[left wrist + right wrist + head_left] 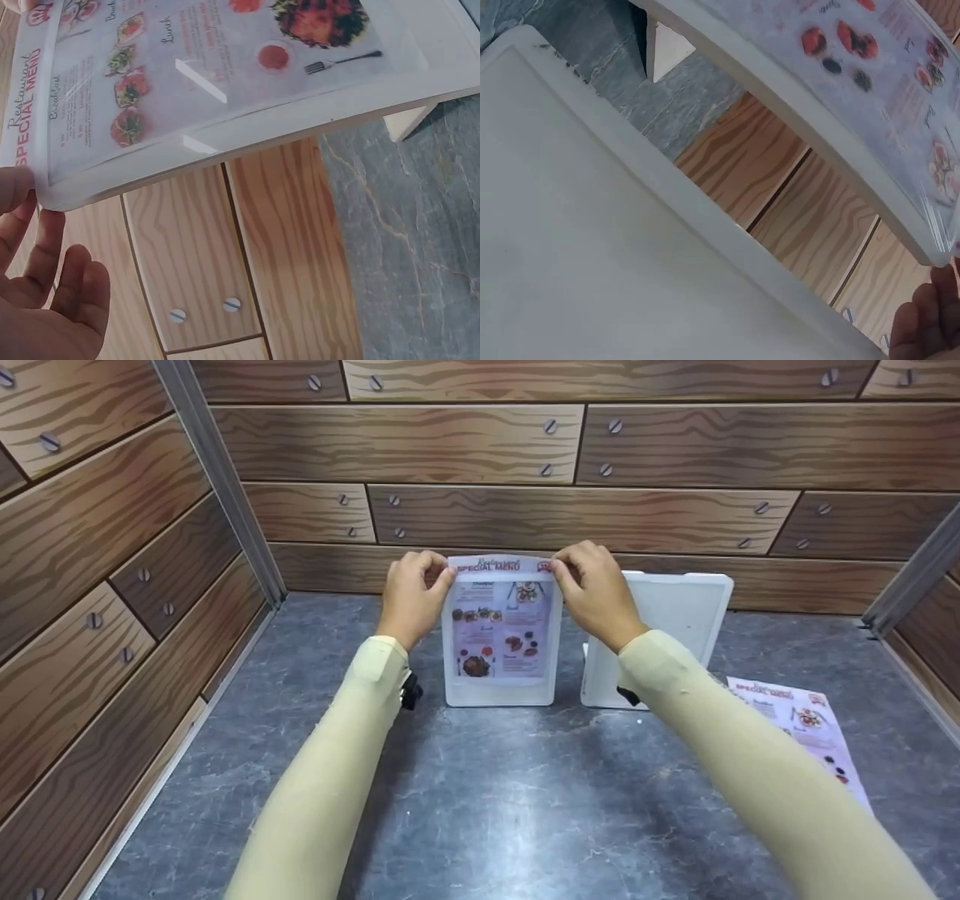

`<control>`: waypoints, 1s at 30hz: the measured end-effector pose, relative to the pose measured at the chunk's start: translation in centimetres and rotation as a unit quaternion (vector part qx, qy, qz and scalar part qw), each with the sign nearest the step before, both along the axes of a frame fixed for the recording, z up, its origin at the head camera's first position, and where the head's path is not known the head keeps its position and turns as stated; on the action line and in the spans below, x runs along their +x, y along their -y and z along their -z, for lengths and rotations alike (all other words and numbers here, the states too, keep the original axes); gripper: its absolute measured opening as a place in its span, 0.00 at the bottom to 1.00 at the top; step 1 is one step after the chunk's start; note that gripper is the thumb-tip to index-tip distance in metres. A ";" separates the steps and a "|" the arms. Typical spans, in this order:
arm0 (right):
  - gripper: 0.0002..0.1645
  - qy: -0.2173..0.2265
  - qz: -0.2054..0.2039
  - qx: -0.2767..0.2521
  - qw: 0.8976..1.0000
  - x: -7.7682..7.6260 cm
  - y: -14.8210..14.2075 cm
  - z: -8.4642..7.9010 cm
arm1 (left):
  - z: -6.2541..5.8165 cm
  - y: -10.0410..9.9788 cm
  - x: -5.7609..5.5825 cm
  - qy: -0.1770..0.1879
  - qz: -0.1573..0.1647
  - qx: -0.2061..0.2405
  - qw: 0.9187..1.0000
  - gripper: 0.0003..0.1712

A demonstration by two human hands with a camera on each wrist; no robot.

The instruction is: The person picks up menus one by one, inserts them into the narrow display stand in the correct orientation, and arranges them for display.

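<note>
A white display stand (499, 694) with a clear front stands upright on the table in the head view. Inside it sits a printed menu sheet (495, 564), its "SPECIAL MENU" heading strip sticking out above the top edge. My left hand (415, 598) pinches the sheet's top left corner between thumb and fingers. At the opposite corner my right hand (596, 594) pinches the same strip. The left wrist view shows the left fingers (49, 251) right at the stand's corner, several of them loosely bent below it. Only some right fingers (922, 322) appear in the right wrist view.
A second white stand (679, 607), with no print in it, leans close on the right, partly behind my right forearm. Another menu sheet (814, 716) lies on the grey marbled table (480, 810) farther right, partly covered by that arm. Wood-patterned walls (480, 442) enclose the back and sides.
</note>
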State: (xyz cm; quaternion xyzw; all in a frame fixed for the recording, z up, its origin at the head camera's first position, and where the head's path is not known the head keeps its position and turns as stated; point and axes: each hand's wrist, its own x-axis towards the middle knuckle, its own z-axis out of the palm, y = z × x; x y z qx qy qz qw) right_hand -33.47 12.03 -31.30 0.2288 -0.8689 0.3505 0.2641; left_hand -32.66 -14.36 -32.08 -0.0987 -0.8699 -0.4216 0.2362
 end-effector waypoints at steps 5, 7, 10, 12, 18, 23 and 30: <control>0.10 0.019 -0.010 -0.021 1.000 0.0 -0.1 -0.9 | -0.4 -0.3 0.0 -0.018 0.011 0.026 0.999 0.09; 0.10 0.027 -0.015 -0.033 0.999 0.0 -0.1 -1.3 | -0.6 -0.4 0.0 -0.032 0.015 0.039 0.999 0.08; 0.10 0.031 -0.018 -0.049 0.998 0.1 0.0 -1.6 | -0.6 -0.6 0.0 -0.048 0.018 0.054 0.997 0.07; 0.09 0.027 -0.020 -0.056 0.998 0.0 0.0 -1.6 | -0.6 -0.6 0.0 -0.051 0.015 0.057 0.997 0.06; 0.08 0.010 -0.022 -0.040 0.999 -0.2 -0.2 -0.7 | -0.1 -0.5 0.0 -0.062 -0.001 0.024 0.998 0.05; 0.07 -0.001 -0.013 -0.008 1.000 -0.4 -0.4 0.0 | 0.2 -0.4 0.1 -0.052 -0.011 -0.018 0.998 0.09; 0.09 -0.003 0.007 0.023 1.000 -0.5 -0.4 0.2 | 0.2 -0.4 0.1 -0.033 -0.018 -0.028 0.999 0.09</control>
